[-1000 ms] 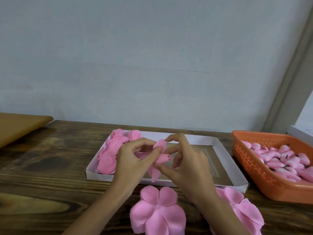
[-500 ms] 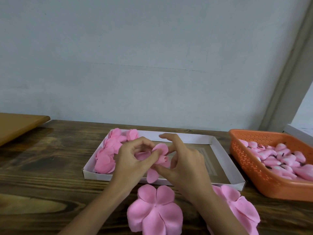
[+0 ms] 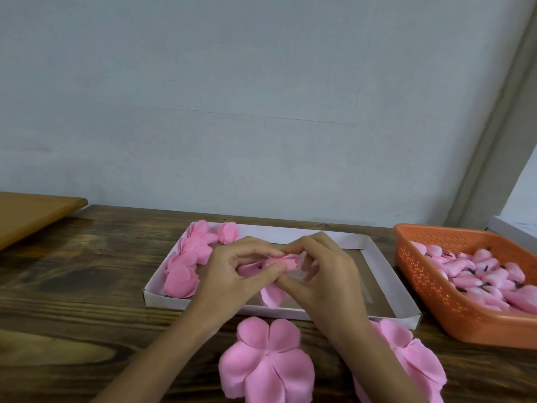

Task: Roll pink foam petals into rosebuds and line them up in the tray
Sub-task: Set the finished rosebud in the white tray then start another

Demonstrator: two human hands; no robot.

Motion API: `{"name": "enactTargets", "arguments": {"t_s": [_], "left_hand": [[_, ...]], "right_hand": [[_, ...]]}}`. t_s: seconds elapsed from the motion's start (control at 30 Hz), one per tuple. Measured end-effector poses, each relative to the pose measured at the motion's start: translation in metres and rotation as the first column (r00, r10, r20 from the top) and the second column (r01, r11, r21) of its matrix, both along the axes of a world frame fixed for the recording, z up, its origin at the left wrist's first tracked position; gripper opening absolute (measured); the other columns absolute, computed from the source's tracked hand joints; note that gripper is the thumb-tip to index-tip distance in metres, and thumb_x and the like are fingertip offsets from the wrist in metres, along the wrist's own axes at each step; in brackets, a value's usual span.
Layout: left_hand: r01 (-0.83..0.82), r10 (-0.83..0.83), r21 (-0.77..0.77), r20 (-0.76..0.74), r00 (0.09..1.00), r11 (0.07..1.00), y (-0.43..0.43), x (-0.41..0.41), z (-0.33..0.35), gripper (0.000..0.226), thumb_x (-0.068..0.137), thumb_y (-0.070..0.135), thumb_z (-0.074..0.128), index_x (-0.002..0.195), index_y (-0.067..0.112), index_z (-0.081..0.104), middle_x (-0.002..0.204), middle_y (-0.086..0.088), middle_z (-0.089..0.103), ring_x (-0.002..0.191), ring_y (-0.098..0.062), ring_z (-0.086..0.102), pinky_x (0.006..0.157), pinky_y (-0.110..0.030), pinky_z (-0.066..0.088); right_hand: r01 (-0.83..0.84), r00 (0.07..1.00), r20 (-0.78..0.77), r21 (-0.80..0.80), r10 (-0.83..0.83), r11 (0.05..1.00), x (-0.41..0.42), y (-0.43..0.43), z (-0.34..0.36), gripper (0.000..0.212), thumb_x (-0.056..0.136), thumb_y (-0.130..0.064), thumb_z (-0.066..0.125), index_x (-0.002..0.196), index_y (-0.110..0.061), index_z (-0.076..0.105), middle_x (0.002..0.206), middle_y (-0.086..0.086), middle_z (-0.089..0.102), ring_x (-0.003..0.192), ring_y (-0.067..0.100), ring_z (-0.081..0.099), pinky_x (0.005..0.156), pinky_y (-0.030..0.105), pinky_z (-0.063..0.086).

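Soft, matte pink foam, half rolled into a tight bud [image 3: 283, 261], is held above the tray [image 3: 162, 299]. The left hand [image 3: 232, 274] pinches it with thumb and forefinger, and the right hand [image 3: 325, 277] curls round its tip. One loose petal [image 3: 271, 295] hangs below. The shallow white card tray holds finished buds [image 3: 186, 271] along its left side. On the dark, grained wood table [image 3: 72, 286] lies a flat lobed petal piece [image 3: 267, 365]. Another petal piece [image 3: 406, 353] is partly hidden by the right forearm. At right stands a perforated orange plastic basket [image 3: 430, 283] holding small pink-and-white pieces [image 3: 488, 271].
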State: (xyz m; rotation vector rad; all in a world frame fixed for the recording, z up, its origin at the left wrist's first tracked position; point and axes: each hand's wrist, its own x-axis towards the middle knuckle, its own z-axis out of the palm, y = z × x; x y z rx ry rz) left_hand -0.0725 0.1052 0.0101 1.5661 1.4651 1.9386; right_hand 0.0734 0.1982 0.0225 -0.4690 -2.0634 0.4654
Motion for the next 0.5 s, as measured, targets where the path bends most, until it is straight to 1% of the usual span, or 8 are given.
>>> {"name": "enactTargets", "arguments": {"t_s": [0.03, 0.1, 0.17, 0.27, 0.33, 0.4, 0.43, 0.5], "left_hand": [[0.006, -0.006, 0.007, 0.005, 1.0, 1.0, -0.001, -0.001, 0.001, 0.024, 0.079, 0.034, 0.082, 0.1, 0.021, 0.082, 0.106, -0.006, 0.077, 0.106, -0.027, 0.073, 0.09, -0.039, 0.061], [0.037, -0.036, -0.007, 0.042, 0.998, 0.999, -0.001, -0.003, 0.002, 0.024, 0.081, 0.031, 0.083, 0.102, 0.02, 0.081, 0.108, -0.008, 0.076, 0.107, -0.027, 0.073, 0.091, -0.039, 0.061], [0.068, -0.065, -0.037, 0.093, 0.994, 0.997, -0.001, -0.005, 0.003, 0.026, 0.082, 0.027, 0.082, 0.107, 0.02, 0.078, 0.11, -0.007, 0.077, 0.108, -0.025, 0.074, 0.092, -0.039, 0.061], [0.098, -0.086, -0.07, 0.154, 0.984, 0.993, -0.004, -0.008, 0.005, 0.039, 0.078, 0.031, 0.082, 0.116, 0.03, 0.073, 0.112, -0.005, 0.078, 0.11, -0.022, 0.073, 0.09, -0.032, 0.06], [0.137, -0.116, -0.103, 0.187, 0.975, 0.985, -0.005, -0.013, 0.006, 0.046, 0.077, 0.029, 0.083, 0.121, 0.03, 0.071, 0.114, -0.006, 0.077, 0.113, -0.022, 0.072, 0.092, -0.033, 0.059], [0.181, -0.14, -0.157, 0.241, 0.96, 0.971, -0.005, -0.018, 0.005, 0.048, 0.077, 0.02, 0.086, 0.122, 0.027, 0.071, 0.115, -0.007, 0.077, 0.113, -0.024, 0.072, 0.094, -0.035, 0.058], [0.178, -0.127, -0.186, 0.253, 0.959, 0.966, -0.004, -0.02, 0.005, 0.045, 0.079, 0.013, 0.086, 0.12, 0.025, 0.072, 0.114, -0.007, 0.078, 0.111, -0.024, 0.072, 0.093, -0.033, 0.059], [0.103, -0.039, -0.229, 0.269, 0.962, 0.968, -0.003, -0.021, 0.002, 0.038, 0.08, 0.002, 0.085, 0.112, 0.019, 0.074, 0.108, -0.007, 0.079, 0.106, -0.024, 0.074, 0.089, -0.029, 0.058]], "right_hand": [[-0.026, 0.999, -0.032, -0.021, 0.026, 0.999, 0.0, 0.0, 0.0, 0.021, 0.076, -0.029, 0.087, 0.09, -0.029, 0.071, 0.087, -0.016, 0.066, 0.078, 0.008, 0.063, 0.066, 0.028, 0.053], [-0.088, 0.993, -0.08, -0.085, 0.082, 0.992, 0.0, 0.0, 0.0, 0.022, 0.078, -0.027, 0.089, 0.093, -0.025, 0.072, 0.087, -0.016, 0.071, 0.081, 0.01, 0.07, 0.07, 0.031, 0.058], [-0.131, 0.987, -0.11, -0.139, 0.116, 0.982, 0.001, 0.0, 0.0, 0.025, 0.078, -0.025, 0.091, 0.093, -0.026, 0.071, 0.085, -0.016, 0.074, 0.079, 0.011, 0.073, 0.07, 0.031, 0.061], [-0.17, 0.981, -0.123, -0.169, 0.151, 0.971, 0.001, 0.001, 0.002, 0.025, 0.077, -0.021, 0.09, 0.089, -0.028, 0.07, 0.084, -0.015, 0.075, 0.076, 0.013, 0.074, 0.069, 0.03, 0.061], [-0.188, 0.978, -0.132, -0.203, 0.164, 0.961, 0.002, 0.003, 0.003, 0.025, 0.077, -0.022, 0.091, 0.09, -0.028, 0.07, 0.086, -0.014, 0.075, 0.077, 0.013, 0.075, 0.07, 0.027, 0.061], [-0.197, 0.976, -0.138, -0.257, 0.166, 0.946, 0.003, 0.005, 0.004, 0.026, 0.077, -0.016, 0.091, 0.09, -0.027, 0.071, 0.087, -0.013, 0.076, 0.081, 0.012, 0.076, 0.072, 0.026, 0.062], [-0.198, 0.977, -0.139, -0.288, 0.164, 0.937, 0.004, 0.007, 0.004, 0.026, 0.077, -0.012, 0.09, 0.09, -0.026, 0.071, 0.087, -0.012, 0.077, 0.082, 0.012, 0.077, 0.073, 0.027, 0.063], [-0.198, 0.978, -0.135, -0.337, 0.161, 0.92, 0.005, 0.008, 0.004, 0.026, 0.077, -0.008, 0.088, 0.088, -0.023, 0.071, 0.086, -0.008, 0.077, 0.08, 0.011, 0.077, 0.071, 0.028, 0.063]]}}
